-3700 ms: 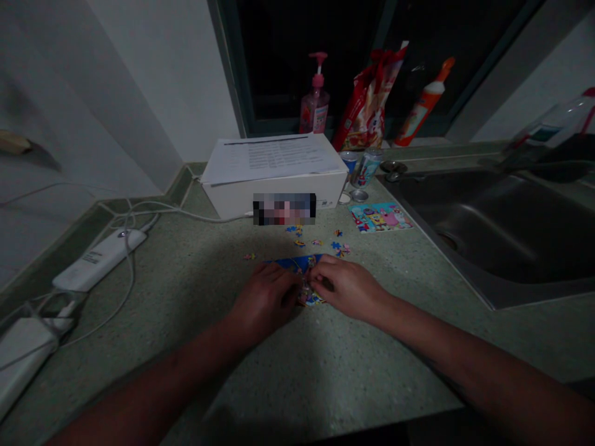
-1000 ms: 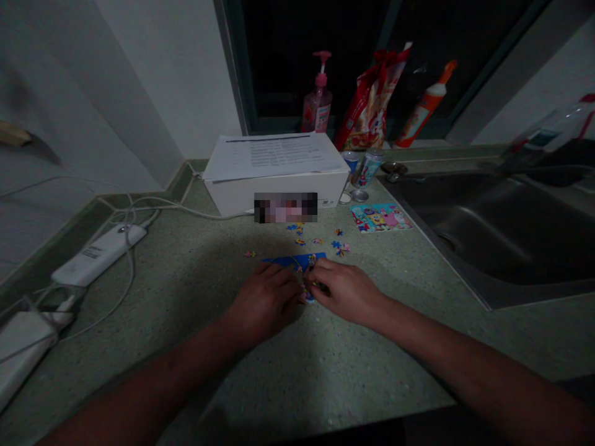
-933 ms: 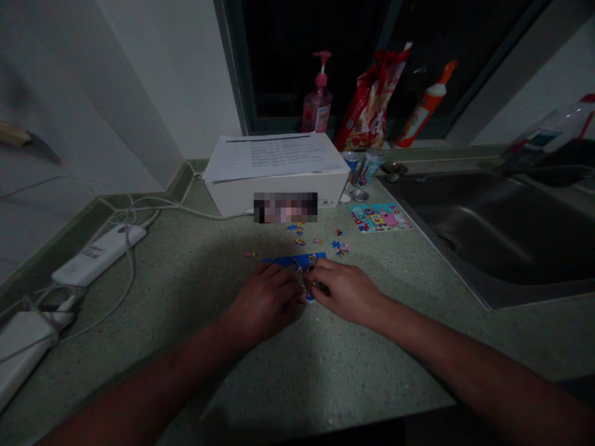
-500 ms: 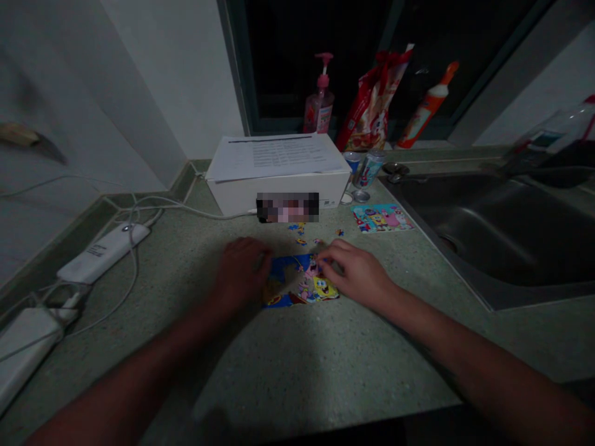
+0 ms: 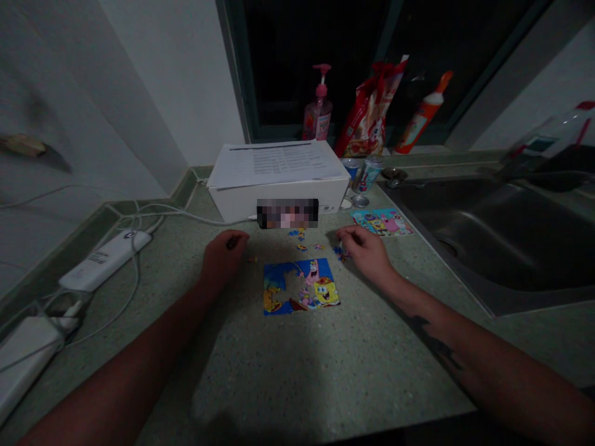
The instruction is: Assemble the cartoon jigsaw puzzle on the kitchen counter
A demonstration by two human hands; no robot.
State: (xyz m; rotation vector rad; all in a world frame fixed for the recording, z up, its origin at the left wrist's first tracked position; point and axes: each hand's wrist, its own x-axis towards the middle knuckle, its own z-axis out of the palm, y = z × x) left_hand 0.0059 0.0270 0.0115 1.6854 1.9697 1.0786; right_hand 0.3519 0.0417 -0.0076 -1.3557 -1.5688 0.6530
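Observation:
A partly assembled jigsaw puzzle (image 5: 274, 272) with cartoon characters lies flat on the counter, a gap in its middle. To its upper left, my left hand (image 5: 224, 257) rests with curled fingers; whatever they may hold is hidden. One loose puzzle piece (image 5: 252, 260) lies just right of that hand. My right hand (image 5: 367, 251) is at the puzzle's upper right, thumb and fingers drawn together over a small group of puzzle pieces (image 5: 341, 253). Whether a piece is pinched there I cannot make out. More loose pieces (image 5: 302, 247) lie between the hands, behind the puzzle.
Behind stands a white box (image 5: 232, 202) with a printed sheet (image 5: 279, 162) on top and a blurred-out phone-like object in front. A cartoon picture card (image 5: 383, 222), drink can (image 5: 369, 174) and sink (image 5: 511, 235) are right. Power strips (image 5: 105, 260) and cables lie left.
Both hands have moved off the puzzle: the left hand outward to the left, the right hand slightly up and right to the loose pieces. The puzzle is now fully uncovered.

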